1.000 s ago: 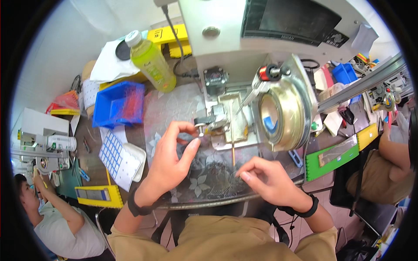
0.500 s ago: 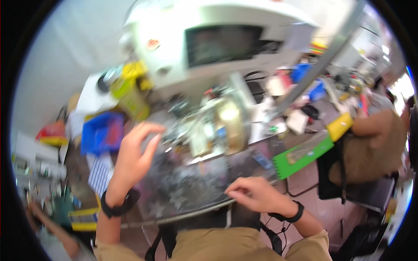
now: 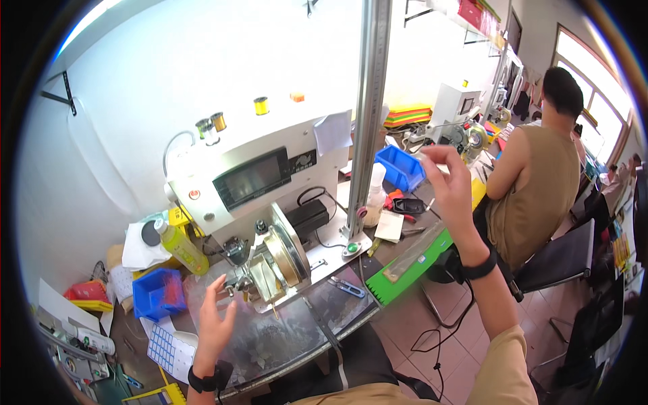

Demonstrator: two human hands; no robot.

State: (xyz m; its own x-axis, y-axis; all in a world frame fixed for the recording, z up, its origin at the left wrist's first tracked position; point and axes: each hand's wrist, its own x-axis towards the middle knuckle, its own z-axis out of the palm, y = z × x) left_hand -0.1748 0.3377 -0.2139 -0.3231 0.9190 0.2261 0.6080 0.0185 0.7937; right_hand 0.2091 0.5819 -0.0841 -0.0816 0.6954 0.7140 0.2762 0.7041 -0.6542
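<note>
My left hand (image 3: 217,320) is at the front of a white coil-winding machine (image 3: 196,175), thumb and fingers apart beside its small metal spindle (image 3: 233,287). I see nothing held in it. My right hand (image 3: 451,192) is raised over the right side of the bench, near a blue bin (image 3: 403,169). Its thumb and forefinger come together in a pinch; anything between them is too fine to make out. A large brass-coloured wheel (image 3: 287,253) stands on the machine's front, below a dark screen (image 3: 251,179).
An upright metal post (image 3: 368,115) rises between my hands. A green board (image 3: 408,266) projects at the bench's right edge, with a box cutter (image 3: 347,287) nearby. Left are a yellow-green bottle (image 3: 181,248) and a blue bin (image 3: 156,293). A co-worker (image 3: 540,162) sits at right.
My view has swung up and to the right. My right hand has risen from the bench's front edge to beyond the post; my left hand is now beside the spindle.
</note>
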